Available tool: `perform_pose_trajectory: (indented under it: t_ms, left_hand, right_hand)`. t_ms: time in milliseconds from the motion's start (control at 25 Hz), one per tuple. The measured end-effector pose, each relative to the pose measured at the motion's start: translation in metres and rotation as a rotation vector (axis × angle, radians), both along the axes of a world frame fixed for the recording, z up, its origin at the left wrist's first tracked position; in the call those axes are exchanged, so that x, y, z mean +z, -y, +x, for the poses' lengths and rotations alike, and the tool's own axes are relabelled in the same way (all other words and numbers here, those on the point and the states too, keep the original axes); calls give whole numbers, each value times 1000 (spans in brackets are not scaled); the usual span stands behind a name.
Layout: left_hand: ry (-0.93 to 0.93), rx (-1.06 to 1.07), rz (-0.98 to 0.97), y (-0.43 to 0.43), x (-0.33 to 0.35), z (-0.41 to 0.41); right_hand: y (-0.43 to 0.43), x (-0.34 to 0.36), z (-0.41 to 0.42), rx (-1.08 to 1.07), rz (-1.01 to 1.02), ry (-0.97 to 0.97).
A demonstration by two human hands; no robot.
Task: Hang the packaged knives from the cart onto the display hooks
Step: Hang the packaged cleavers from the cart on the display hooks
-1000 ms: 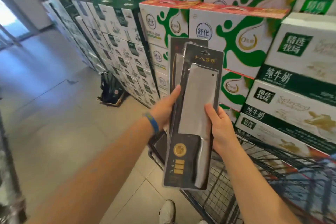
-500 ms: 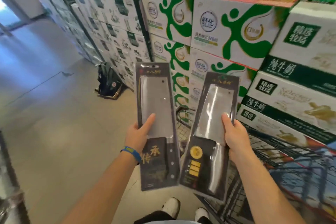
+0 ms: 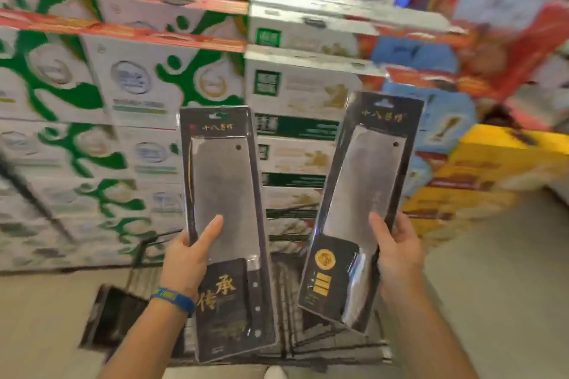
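Observation:
I hold two packaged cleavers upright in front of me, each in a black card with a clear blister. My left hand [image 3: 187, 255] grips the left knife package [image 3: 224, 194] at its lower left edge, thumb across the blade. The right knife package [image 3: 363, 200] leans slightly right, and my right hand [image 3: 397, 252] grips its right edge, thumb on the front. Below them lies the wire cart [image 3: 289, 341], partly hidden by the packages. No display hooks are in view.
Stacked milk cartons [image 3: 147, 83] in green and white fill the wall ahead. Blue, red and yellow boxes [image 3: 480, 175] pile up at the right. Pale floor [image 3: 492, 286] spreads at the lower right and lower left. The picture is blurred by motion.
One second ago both packages were stacked together; my hands have since drawn them apart, one in each. The view has swung right, bringing the coloured boxes into sight.

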State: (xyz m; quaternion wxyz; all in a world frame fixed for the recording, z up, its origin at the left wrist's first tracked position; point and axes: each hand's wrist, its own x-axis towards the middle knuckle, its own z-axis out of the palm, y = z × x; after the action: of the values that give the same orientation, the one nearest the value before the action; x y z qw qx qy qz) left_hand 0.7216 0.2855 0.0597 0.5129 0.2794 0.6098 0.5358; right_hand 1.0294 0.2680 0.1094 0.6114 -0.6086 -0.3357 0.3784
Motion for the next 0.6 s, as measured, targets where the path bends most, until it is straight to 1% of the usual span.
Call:
perform_pose_trajectory:
  t_ms: [80, 240, 400, 600]
  left_hand:
    - [48, -173, 39, -7, 4, 44]
    - [67, -460, 79, 3, 24, 140]
    - [4, -701, 155, 29, 45, 240]
    - [-94, -899, 258, 106, 57, 389]
  right_hand:
    - [30, 5, 27, -252, -69, 156]
    - [103, 25, 89, -631, -61, 222]
    - [184, 35, 153, -825, -100, 237]
    - [308, 32, 258, -1013, -84, 210]
